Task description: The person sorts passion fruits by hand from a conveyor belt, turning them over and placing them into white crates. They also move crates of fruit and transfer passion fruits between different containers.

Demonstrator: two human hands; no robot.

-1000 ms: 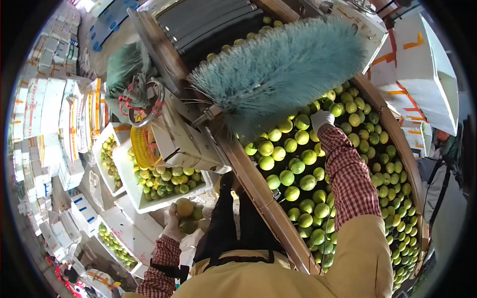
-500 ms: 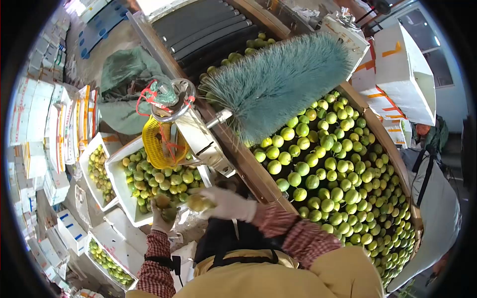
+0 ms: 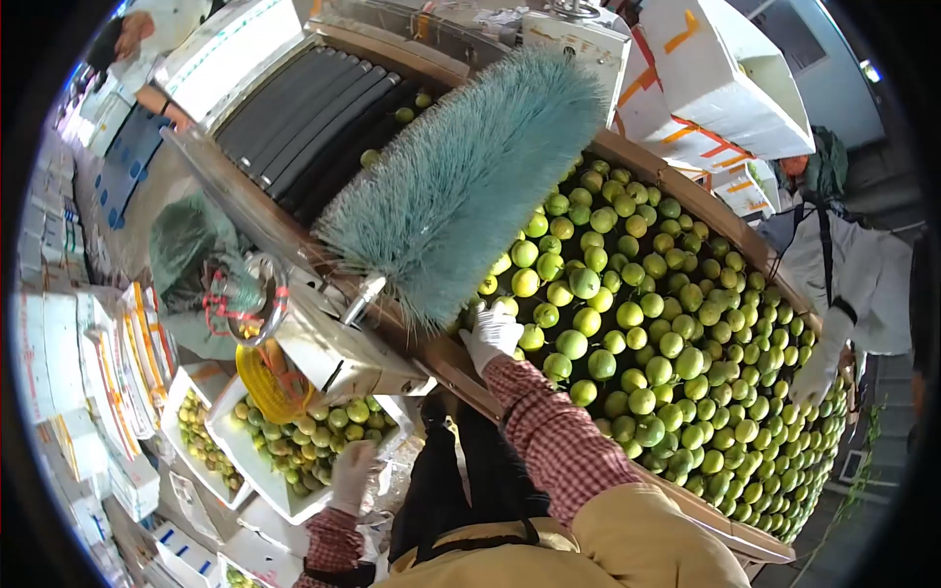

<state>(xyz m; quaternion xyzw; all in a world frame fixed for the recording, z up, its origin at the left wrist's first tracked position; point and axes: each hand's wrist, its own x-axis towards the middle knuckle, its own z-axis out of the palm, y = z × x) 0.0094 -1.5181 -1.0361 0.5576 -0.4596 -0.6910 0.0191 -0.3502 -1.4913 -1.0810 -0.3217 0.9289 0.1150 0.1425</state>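
My right hand [image 3: 493, 336], in a white glove, reaches onto the sorting belt beside the lower end of a large blue-green roller brush [image 3: 470, 186]. Its fingers are apart and touch the round green fruit [image 3: 588, 321] there; no fruit shows in its grasp. My left hand [image 3: 352, 476], also gloved, is blurred by motion just below the front edge of a white foam box [image 3: 294, 508]. Duller green-brown fruit [image 3: 312, 441] fills that box. Whether the left fingers hold anything cannot be made out.
A yellow basket [image 3: 270, 382] hangs over the box, beside the brush's white housing [image 3: 343, 358]. Black rollers [image 3: 304, 118] lie beyond the brush. Another person's gloved hand [image 3: 816, 372] rests at the belt's right edge. Foam boxes [image 3: 725, 78] stand at the back right.
My right hand has moved from beside the box, where it held fruit, up to the belt by the brush. My left hand no longer shows its fruit. The view has shifted, bringing another person's hand into sight.
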